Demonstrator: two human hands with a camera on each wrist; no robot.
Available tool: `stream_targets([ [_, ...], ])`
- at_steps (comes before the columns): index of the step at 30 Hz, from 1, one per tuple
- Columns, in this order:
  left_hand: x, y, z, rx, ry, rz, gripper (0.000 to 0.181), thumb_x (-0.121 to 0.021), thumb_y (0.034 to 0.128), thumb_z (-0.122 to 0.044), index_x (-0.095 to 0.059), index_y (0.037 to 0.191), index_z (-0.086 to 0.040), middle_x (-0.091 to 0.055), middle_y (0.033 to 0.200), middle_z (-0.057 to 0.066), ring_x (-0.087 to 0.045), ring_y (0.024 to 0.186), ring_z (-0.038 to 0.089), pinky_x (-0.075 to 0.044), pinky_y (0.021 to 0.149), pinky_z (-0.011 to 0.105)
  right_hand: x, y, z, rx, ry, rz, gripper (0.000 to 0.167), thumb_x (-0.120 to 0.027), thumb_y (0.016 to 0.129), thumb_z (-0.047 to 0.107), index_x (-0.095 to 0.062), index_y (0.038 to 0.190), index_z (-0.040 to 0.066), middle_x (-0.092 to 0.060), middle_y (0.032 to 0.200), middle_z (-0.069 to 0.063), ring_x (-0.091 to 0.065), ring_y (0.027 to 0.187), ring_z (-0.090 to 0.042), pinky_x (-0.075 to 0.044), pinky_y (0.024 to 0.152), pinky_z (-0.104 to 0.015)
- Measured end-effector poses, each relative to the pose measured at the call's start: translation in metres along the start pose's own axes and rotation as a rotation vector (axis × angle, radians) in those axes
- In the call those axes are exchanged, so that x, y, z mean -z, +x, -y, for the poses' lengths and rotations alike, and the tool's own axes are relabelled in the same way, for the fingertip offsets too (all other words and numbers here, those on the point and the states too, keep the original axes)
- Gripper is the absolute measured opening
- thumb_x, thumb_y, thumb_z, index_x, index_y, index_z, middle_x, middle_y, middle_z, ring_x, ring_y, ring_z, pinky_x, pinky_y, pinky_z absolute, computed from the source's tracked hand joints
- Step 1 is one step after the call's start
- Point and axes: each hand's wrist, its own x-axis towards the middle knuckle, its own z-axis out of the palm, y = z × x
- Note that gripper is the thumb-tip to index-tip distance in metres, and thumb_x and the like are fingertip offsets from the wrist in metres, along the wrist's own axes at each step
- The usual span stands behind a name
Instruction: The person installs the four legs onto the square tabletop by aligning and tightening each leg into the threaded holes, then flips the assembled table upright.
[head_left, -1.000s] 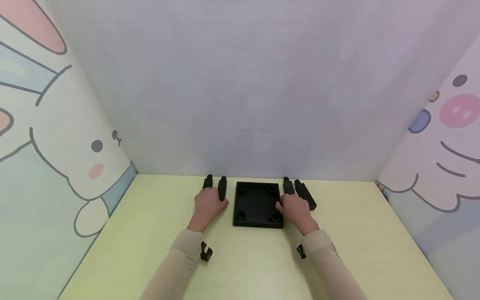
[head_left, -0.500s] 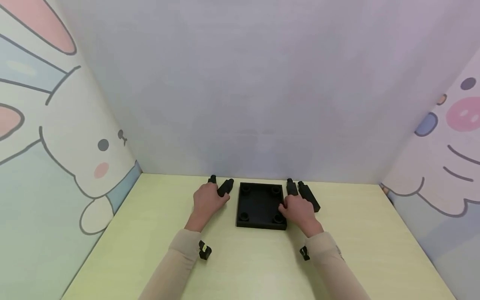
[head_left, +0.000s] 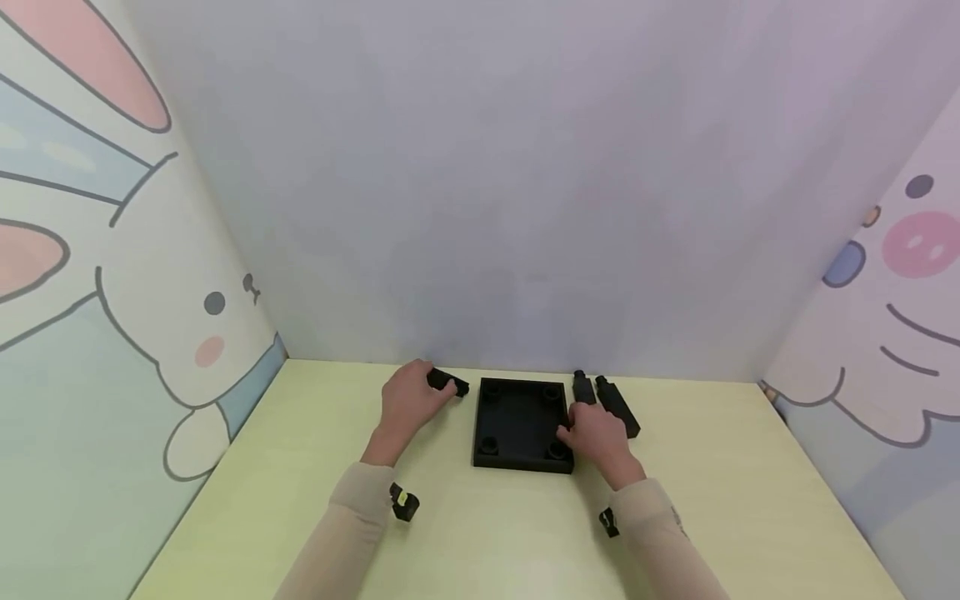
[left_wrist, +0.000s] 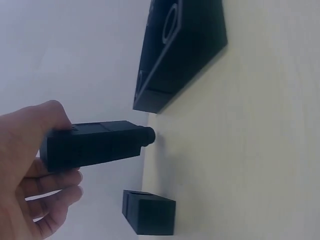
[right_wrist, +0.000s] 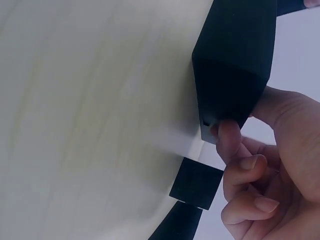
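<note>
My left hand pinches a black table leg between thumb and fingers, raised off the table. In the left wrist view that leg's round, narrow end faces the black square tabletop, with a gap between them. A second leg lies on the table beyond; my left hand hides it in the head view. My right hand grips the right edge of the tabletop, its thumb over the rim. The tabletop lies flat, with a raised rim and round sockets at its corners.
Two more black legs, one partly behind my right hand and one farther right, lie to the right of the tabletop. A pale wall rises at the table's back edge. Patterned panels flank both sides.
My left hand has picked up the inner left leg and turned it from pointing away to pointing right, towards the tabletop. My right hand keeps its grip on the tabletop's edge.
</note>
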Motion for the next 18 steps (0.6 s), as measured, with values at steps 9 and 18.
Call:
stream_targets([
  [9, 0.005, 0.006, -0.02, -0.078, -0.055, -0.01, 0.03, -0.067, 0.0912, -0.044, -0.072, 0.091, -0.015, -0.07, 0.094, 0.004, -0.062, 0.075, 0.017, -0.05, 0.059, 0.033, -0.007, -0.003, -0.003, 0.026, -0.012, -0.059, 0.059, -0.075, 0.09, 0.03, -0.055, 0.142, 0.008, -0.056, 0.059, 0.0, -0.048, 0.047, -0.016, -0.032, 0.042, -0.031],
  [18, 0.008, 0.023, -0.044, -0.125, -0.036, 0.029, 0.032, -0.066, 0.0931, -0.046, -0.069, 0.091, -0.015, -0.069, 0.096, 0.004, -0.063, 0.078, 0.017, -0.051, 0.063, 0.032, -0.005, -0.001, 0.002, 0.066, -0.014, -0.088, 0.052, -0.075, 0.089, 0.024, -0.061, 0.135, 0.006, -0.057, 0.06, -0.001, -0.051, 0.053, -0.016, -0.038, 0.045, -0.033],
])
